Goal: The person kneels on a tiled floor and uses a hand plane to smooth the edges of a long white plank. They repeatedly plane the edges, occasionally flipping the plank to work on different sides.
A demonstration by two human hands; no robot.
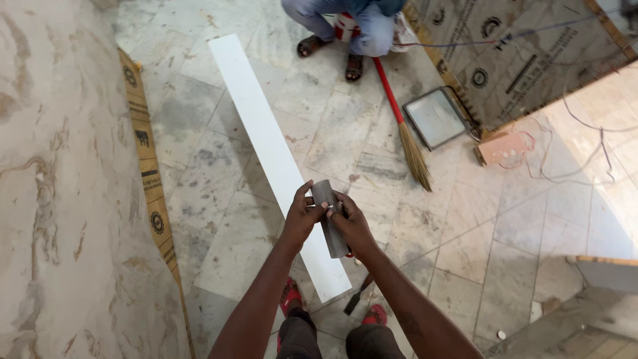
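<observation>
Both hands, the left hand (302, 216) and the right hand (352, 226), have their fingers closed round one grey folded sheet (330, 216), held above one long white board (276, 159) lying on the marble floor (465, 233). One printed brown cardboard strip (149, 179) runs along the floor's left edge; another cardboard sheet (525, 60) covers its far right corner. One red-handled broom (402, 126) lies beside a squatting person (352, 26).

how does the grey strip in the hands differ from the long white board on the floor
The grey strip is short and dull grey; the white board is far longer and bright white. The strip is held up between the left hand and right hand; the board lies flat on the marble floor. The strip curls at its top end; the board is straight. Both are narrow.
</observation>
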